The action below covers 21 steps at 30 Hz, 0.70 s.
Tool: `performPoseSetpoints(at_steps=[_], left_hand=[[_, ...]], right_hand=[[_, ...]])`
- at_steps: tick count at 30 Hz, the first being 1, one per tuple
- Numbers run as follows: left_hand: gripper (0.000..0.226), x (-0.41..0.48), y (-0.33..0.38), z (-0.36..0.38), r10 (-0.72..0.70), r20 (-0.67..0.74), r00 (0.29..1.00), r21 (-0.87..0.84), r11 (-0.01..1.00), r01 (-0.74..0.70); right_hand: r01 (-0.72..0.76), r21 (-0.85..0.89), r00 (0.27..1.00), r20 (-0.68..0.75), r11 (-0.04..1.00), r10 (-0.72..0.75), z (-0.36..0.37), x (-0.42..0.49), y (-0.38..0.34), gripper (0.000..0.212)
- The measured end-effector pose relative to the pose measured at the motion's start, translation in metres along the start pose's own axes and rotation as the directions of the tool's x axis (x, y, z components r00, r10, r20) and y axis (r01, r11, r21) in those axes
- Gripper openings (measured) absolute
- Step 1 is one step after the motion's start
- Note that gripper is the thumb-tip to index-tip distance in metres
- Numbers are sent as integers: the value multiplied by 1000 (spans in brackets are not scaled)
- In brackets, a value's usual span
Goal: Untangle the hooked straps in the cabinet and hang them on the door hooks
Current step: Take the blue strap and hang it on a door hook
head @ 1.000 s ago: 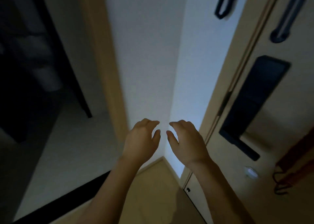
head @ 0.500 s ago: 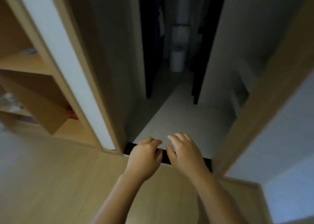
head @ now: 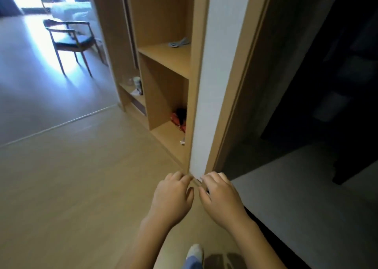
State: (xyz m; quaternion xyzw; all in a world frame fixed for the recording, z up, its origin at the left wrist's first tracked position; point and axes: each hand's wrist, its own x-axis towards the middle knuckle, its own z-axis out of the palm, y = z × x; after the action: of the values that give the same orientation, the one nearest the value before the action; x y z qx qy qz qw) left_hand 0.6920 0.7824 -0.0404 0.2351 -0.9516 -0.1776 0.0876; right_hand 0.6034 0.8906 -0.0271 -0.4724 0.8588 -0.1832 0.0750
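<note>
A tangle of red and black straps lies at the back right of the wooden cabinet's lowest compartment, partly hidden by the white side panel. A small white hook or clip lies on that shelf floor in front of them. My left hand and my right hand hover side by side in front of me, well short of the cabinet, fingers loosely curled and holding nothing. No door hooks are in view.
A pale grey object lies on the upper shelf. A jar stands on a lower shelf further left. A wooden chair stands in the bright room at the upper left. A dark doorway opens on the right.
The view has swung left from the door with its hung straps, past the dark doorway, to the open cabinet. Both hands stay together in front, holding nothing.
</note>
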Motion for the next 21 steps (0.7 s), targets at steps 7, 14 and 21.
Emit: performPoseSetpoints(at_steps=[7,14,21], left_hand=[[38,105,-66,-25,-156,-14,988,86,984,156],[40,205,-111,-54,-231,-65,971,122,964,238],[40,279,-156,-55,-269,-22,963,92,959,270]], right_hand=[[101,37,992,65,994,-104,6,145,0,38],[181,57,981,58,982,-184,7,271,5,38],[200,30,976,85,979,-202,17,355,13,39]])
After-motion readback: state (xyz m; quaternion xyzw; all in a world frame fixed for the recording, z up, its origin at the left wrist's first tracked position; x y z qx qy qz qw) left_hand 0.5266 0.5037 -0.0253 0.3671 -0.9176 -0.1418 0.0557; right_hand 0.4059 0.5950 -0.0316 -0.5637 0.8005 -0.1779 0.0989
